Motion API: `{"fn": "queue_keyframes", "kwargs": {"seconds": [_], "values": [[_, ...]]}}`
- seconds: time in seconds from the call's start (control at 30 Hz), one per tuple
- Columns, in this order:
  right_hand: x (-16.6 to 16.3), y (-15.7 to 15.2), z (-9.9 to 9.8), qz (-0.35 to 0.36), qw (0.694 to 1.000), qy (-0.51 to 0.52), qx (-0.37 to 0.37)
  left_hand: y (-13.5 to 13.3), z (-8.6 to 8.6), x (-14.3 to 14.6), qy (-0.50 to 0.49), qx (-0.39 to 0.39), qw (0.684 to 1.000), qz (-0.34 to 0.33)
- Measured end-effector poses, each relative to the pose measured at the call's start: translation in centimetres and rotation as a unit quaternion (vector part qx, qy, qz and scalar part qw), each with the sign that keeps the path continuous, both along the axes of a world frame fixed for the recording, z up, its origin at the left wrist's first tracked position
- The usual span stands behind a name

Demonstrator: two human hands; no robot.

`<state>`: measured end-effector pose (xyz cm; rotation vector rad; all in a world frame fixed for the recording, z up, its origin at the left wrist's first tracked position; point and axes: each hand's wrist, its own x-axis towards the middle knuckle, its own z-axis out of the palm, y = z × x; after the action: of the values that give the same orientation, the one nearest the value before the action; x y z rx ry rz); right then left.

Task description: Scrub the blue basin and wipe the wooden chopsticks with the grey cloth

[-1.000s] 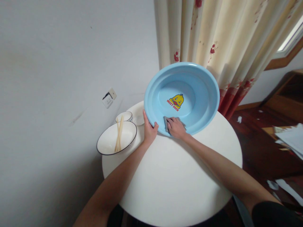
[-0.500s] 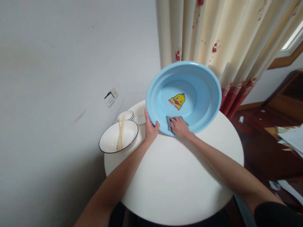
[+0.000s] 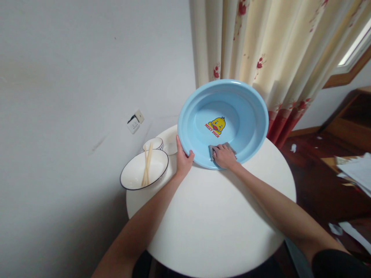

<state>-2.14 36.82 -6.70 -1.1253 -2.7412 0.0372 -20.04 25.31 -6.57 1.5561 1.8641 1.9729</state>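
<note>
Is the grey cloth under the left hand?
No, the grey cloth is under the right hand, inside the blue basin, while the left hand holds the basin's side.

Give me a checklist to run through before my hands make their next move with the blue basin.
1. Left hand gripping the basin at its rim: ok.
2. Right hand holding the gray cloth against the basin's inside: ok.
3. Basin level: not ok, tilted with its opening toward you.
4. Chopsticks in the large bowl, apart from both hands: ok.
5. Basin's underside supported by the table: cannot tell, hidden from view.
</note>
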Motion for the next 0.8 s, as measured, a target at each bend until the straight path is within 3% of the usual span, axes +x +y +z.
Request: {"fn": "queue_keyframes", "kwargs": {"seconds": [0.33, 0.6, 0.8], "values": [[-0.6, -0.7, 0.3, -0.018, 1.000, 0.014, -0.010, 0.6, -0.9, -0.6, 0.000, -0.003, 1.000, -0.010], [-1.6, -1.5, 0.2, 0.056, 0.995, 0.072, -0.049, 0.4, -0.8, -0.5, 0.008, -0.006, 1.000, -0.002], [-1.7, -1.5, 0.1, 0.060, 0.995, 0.072, -0.032, 0.5, -0.9, -0.7, 0.000, -0.004, 1.000, -0.014]]}}
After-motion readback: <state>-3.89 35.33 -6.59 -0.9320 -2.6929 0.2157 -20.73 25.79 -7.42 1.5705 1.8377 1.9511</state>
